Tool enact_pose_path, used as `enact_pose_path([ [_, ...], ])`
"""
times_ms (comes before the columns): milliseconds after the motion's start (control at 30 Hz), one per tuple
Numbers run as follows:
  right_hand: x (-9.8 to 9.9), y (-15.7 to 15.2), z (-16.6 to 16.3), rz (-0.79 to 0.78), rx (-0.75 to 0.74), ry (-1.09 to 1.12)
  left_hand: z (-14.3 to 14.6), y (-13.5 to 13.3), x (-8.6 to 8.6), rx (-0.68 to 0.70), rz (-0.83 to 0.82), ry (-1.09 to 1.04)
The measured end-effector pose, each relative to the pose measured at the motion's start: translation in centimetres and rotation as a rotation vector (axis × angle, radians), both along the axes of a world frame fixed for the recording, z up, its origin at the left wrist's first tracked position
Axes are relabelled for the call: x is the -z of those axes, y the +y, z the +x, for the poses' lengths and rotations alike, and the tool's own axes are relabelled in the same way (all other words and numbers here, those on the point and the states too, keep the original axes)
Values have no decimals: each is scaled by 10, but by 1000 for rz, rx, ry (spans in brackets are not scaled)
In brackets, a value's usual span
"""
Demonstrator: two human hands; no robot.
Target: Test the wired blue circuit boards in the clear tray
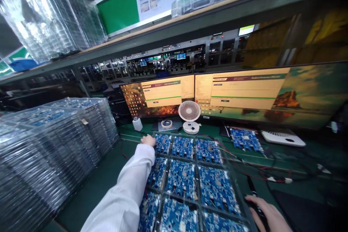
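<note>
A clear plastic tray (197, 181) lies in front of me, with blue circuit boards (181, 179) in its compartments. My left hand (148, 140) reaches to the tray's far left corner, its fingers curled at the edge beside a board. Thin red and yellow wires run to the board at the far right (208, 151) of the tray. By the tray's near right side, my right hand (269, 213) is closed round a slim black pen (252, 186) that points away from me. Part of the right hand is cut off by the frame's bottom edge.
Tall stacks of board-filled trays (54, 152) stand at left. Behind are two monitors (239, 96), a small white fan (189, 111), a tape roll (166, 123) and a white bottle (137, 124). Another blue board (246, 139) and loose cables (280, 180) lie at right. A shelf (152, 30) crosses above.
</note>
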State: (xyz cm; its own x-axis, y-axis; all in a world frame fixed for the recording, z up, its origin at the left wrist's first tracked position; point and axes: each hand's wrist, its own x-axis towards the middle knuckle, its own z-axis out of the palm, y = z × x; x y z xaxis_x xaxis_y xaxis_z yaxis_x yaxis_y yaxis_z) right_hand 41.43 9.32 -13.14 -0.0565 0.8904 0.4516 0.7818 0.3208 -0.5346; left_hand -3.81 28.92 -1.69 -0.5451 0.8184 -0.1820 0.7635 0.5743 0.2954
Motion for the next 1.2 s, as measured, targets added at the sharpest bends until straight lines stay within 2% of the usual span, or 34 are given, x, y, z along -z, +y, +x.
enact_pose_path([
  [167,-3,-1,0,-42,2,3,-10,-9,-5,104,-34,19],
  [267,-2,-1,1,-47,-2,10,-19,-27,-16,234,-18,15],
  [467,-5,0,-1,-42,-4,16,-36,-103,-44,735,-30,-69],
  [533,-6,-1,-2,-46,-6,12,-36,-130,-46,894,-92,-52],
  [600,-7,-1,-2,-51,-7,2,-33,-151,-44,995,-161,28],
  [667,-7,-1,-2,-50,-5,-4,-31,-163,-42,1046,-150,71],
  [767,-5,0,0,-50,-3,-10,-31,-168,-43,1089,-43,-65],
  [867,-4,1,1,-55,-6,-17,-30,-166,-54,1060,-19,-267],
  [967,-5,1,0,-53,-3,-17,-26,-167,-68,1079,12,-375],
  [1100,-8,-1,-1,-55,3,-20,-20,-168,-79,1201,25,-376],
  [1200,-9,-2,-2,-59,7,-30,-24,-158,-75,1195,52,-270],
])
